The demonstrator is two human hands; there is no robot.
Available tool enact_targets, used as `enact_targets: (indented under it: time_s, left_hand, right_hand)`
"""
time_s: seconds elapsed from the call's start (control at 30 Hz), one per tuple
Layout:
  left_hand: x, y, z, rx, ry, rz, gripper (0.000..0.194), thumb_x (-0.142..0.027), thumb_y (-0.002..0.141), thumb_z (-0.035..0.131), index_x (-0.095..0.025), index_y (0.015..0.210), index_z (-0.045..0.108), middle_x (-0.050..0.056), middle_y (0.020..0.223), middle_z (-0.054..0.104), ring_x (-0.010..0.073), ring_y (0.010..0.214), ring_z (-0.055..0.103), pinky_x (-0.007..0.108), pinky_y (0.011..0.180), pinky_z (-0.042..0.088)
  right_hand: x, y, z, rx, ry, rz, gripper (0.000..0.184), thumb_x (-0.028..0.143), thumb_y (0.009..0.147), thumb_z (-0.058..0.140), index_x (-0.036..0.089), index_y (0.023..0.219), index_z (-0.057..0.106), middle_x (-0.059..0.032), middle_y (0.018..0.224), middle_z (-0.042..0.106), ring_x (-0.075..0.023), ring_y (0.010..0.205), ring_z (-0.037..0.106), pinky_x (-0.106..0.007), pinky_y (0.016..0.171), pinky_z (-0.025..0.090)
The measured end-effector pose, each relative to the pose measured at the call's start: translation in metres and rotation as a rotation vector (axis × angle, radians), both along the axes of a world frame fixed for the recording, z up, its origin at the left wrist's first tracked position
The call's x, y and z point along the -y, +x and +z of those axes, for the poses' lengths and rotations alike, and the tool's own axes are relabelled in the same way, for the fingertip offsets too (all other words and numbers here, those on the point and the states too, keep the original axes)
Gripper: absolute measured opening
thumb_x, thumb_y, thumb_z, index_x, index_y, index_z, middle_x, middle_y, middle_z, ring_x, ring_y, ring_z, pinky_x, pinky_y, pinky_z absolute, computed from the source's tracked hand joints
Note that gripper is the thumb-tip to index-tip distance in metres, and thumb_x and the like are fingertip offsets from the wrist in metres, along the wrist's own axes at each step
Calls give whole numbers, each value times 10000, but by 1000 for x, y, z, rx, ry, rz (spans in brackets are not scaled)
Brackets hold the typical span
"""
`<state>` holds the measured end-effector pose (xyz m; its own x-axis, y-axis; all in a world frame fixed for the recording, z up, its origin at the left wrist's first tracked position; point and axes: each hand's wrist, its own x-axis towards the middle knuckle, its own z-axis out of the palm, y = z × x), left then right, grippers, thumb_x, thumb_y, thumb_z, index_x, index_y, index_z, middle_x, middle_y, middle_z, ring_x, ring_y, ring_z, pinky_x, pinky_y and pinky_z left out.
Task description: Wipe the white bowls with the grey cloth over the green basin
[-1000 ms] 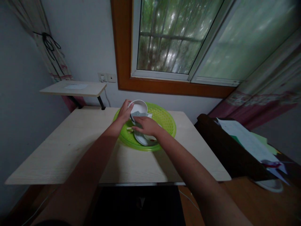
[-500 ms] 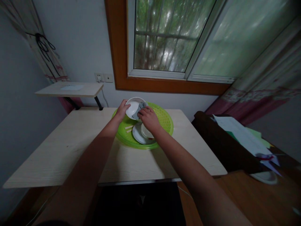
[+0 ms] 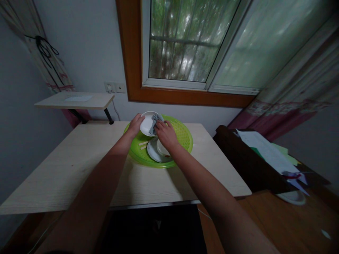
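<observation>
A white bowl [image 3: 146, 125] is tilted toward me above the far side of a round green plastic basket [image 3: 185, 135]. My left hand [image 3: 136, 124] grips the bowl's left rim, thumb over the edge. At the bowl's right inner side, my right hand [image 3: 166, 133] is closed on a grey cloth [image 3: 154, 124] and presses it there. Below the bowl, a white plate [image 3: 153, 151] lies in the basket with a second white bowl [image 3: 161, 148] on it, partly hidden by my right hand and wrist. A pair of light chopsticks [image 3: 143, 144] lies left of the plate.
The basket stands on a pale wooden table [image 3: 92, 158]. A small raised shelf [image 3: 76, 100] with a paper is at the back left. Beyond the table's right edge stands a dark brown piece of furniture [image 3: 233, 158] with papers [image 3: 262, 150] on it. A window is behind.
The bowl is turned a little more toward me, and the cloth has shifted slightly within it. My view has moved slightly; both hands keep their holds.
</observation>
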<state>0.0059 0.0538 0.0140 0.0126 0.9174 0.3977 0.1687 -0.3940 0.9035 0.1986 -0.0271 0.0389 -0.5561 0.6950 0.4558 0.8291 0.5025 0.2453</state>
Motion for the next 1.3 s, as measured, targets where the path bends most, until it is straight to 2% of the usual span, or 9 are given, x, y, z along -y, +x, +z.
enact_targets:
  time_s: [0.2, 0.33, 0.5, 0.67, 0.83, 0.93, 1.03, 1.17, 1.3]
  left_hand:
    - [-1, -3, -2, -170, 62, 158, 218, -420, 921, 470, -227, 962, 563, 19, 852, 590, 192, 815, 564, 325, 767, 436]
    - [0, -3, -2, -240, 95, 196, 226, -418, 938, 453, -240, 1032, 555, 33, 937, 616, 207, 905, 588, 332, 835, 451]
    - [1, -2, -5, -240, 153, 196, 236, -420, 951, 466, -244, 1086, 548, 71, 1071, 624, 240, 1039, 589, 379, 956, 447]
    - [-3, -2, -7, -202, 178, 220, 233, -411, 967, 452, -233, 1095, 531, 95, 1112, 605, 258, 1109, 573, 416, 1018, 439]
    - [-8, -3, -9, -232, 190, 231, 227, -397, 972, 454, -222, 1091, 537, 105, 1115, 613, 266, 1126, 576, 449, 1044, 437]
    - [-9, -1, -10, -247, 171, 229, 222, -385, 967, 464, -220, 1090, 548, 110, 1124, 628, 273, 1143, 583, 460, 1056, 437]
    - [-10, 0, -10, -240, 148, 231, 252, -388, 969, 454, -211, 1116, 556, 121, 1138, 637, 280, 1138, 594, 471, 1055, 442]
    - [-11, 1, -10, -200, 200, 219, 283, -388, 977, 444, -223, 1172, 565, 120, 1212, 631, 264, 1206, 575, 450, 1106, 416]
    - [-10, 0, -10, -198, 295, 193, 329, -364, 982, 427, -221, 1248, 556, 126, 1300, 607, 253, 1280, 540, 435, 1160, 381]
  right_hand:
    - [4, -4, -4, 8, -105, 16, 285, 264, 1039, 489, 131, 1219, 664, -185, 1285, 668, -318, 1256, 552, -462, 992, 418]
    - [6, -7, -7, 0, -183, 189, 530, 514, 1028, 494, 110, 1358, 591, -177, 1324, 658, -328, 1239, 574, -468, 1048, 417]
    - [6, -6, -11, -79, -274, 330, 716, 612, 1014, 453, 47, 1454, 478, -225, 1437, 579, -323, 1300, 562, -444, 1096, 423]
    - [1, -4, -13, -148, -319, 369, 687, 591, 1031, 432, 79, 1488, 447, -196, 1475, 561, -283, 1331, 557, -391, 1121, 420]
    - [-4, -2, -16, -87, -299, 178, 584, 510, 1043, 454, 114, 1470, 501, -176, 1489, 562, -286, 1382, 518, -438, 1123, 413]
    - [-5, 0, -17, -44, -232, 65, 472, 341, 1019, 517, 121, 1437, 538, -175, 1527, 525, -290, 1459, 426, -489, 1144, 375]
    - [-6, 1, -17, -18, -148, 4, 419, 174, 1012, 434, 92, 1403, 562, -185, 1556, 485, -289, 1491, 372, -530, 1161, 341]
    - [-6, 0, -18, -13, -100, 8, 444, 145, 1016, 365, 62, 1415, 542, -190, 1573, 462, -303, 1500, 352, -542, 1139, 372]
    - [-3, -4, -20, -56, -194, 77, 497, 181, 966, 477, 58, 1445, 518, -199, 1530, 511, -307, 1451, 426, -487, 1141, 407]
